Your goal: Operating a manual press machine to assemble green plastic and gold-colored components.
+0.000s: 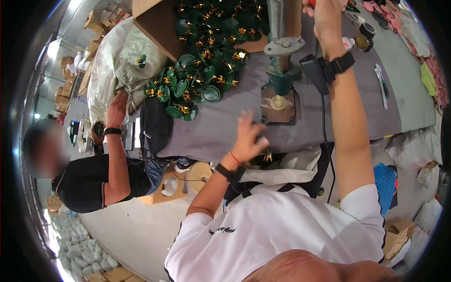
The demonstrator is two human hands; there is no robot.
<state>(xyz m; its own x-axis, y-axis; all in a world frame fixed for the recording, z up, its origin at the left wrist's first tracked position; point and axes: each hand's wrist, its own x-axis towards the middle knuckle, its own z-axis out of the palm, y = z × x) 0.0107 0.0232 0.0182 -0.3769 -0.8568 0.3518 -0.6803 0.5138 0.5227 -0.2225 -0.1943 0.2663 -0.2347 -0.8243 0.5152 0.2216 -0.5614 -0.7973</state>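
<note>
My left hand is over the table's front edge, fingers spread, with nothing in it. Just below its fingers is a gold-pronged piece, seemingly apart from the hand, above an open pale cloth. Raised at the top of the view, my right hand is closed around a red-ended lever, partly cut off by the frame edge. Between the two hands stands a green hand press with a coil spring. Its round die sits on a square base plate.
Dark green discs with gold prongs spill from a cardboard box left of the press. A black pouch lies by a co-worker at left. A cable hangs past my right arm. A green-handled tool lies right.
</note>
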